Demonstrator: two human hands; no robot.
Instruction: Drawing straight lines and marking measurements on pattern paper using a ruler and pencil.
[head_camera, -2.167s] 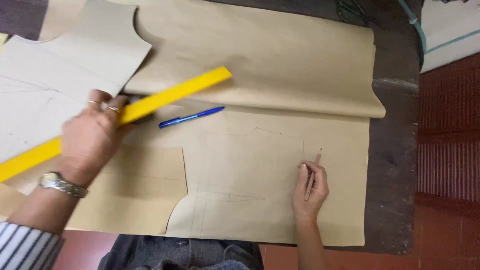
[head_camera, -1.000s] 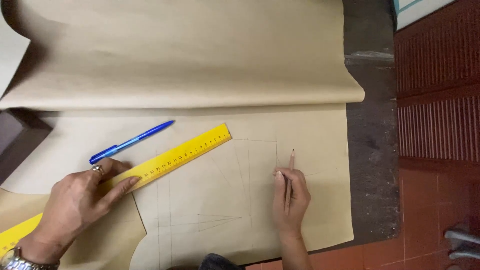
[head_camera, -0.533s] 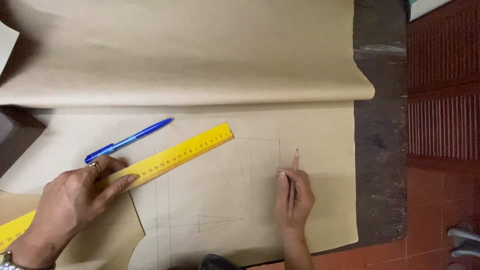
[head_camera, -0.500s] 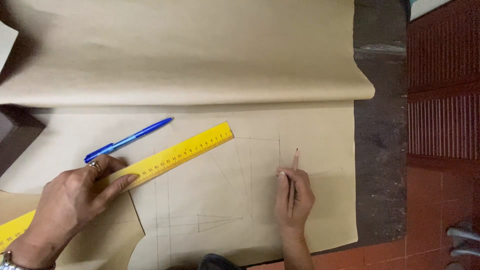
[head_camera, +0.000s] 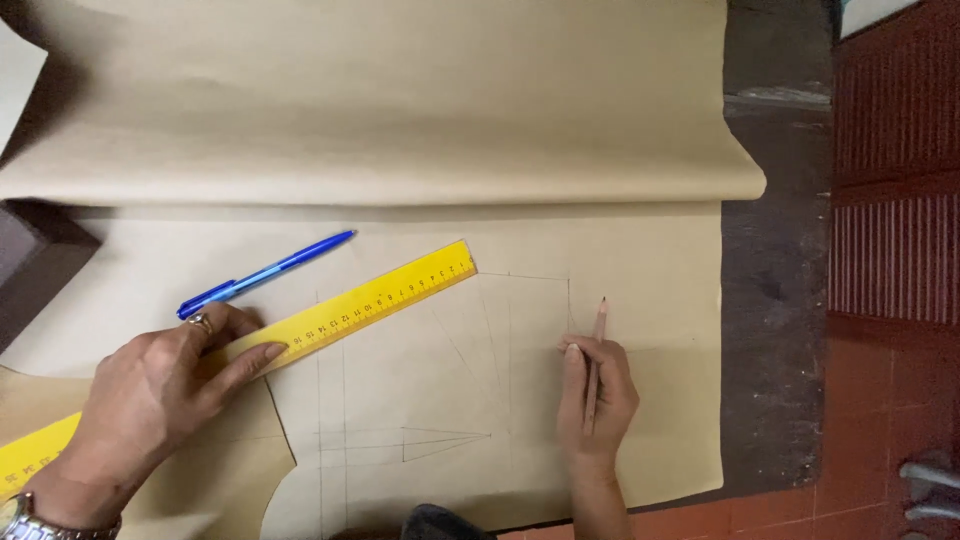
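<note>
A yellow ruler (head_camera: 300, 335) lies slantwise on brown pattern paper (head_camera: 620, 250), pinned under the left hand (head_camera: 160, 400); the fingers (head_camera: 250, 358) are spread flat on it, its far end reaching past the fingertips toward the drawn pencil lines. A blue pen (head_camera: 262, 275) rests just beyond those fingers, apart from the ruler. The right hand (head_camera: 598, 400) lies on the paper, its fingers closed around a pencil (head_camera: 595, 365) that runs along the palm, tip pointing away past the fingertips, beside a vertical drawn line. A wristwatch (head_camera: 45, 518) sits on the left wrist.
</note>
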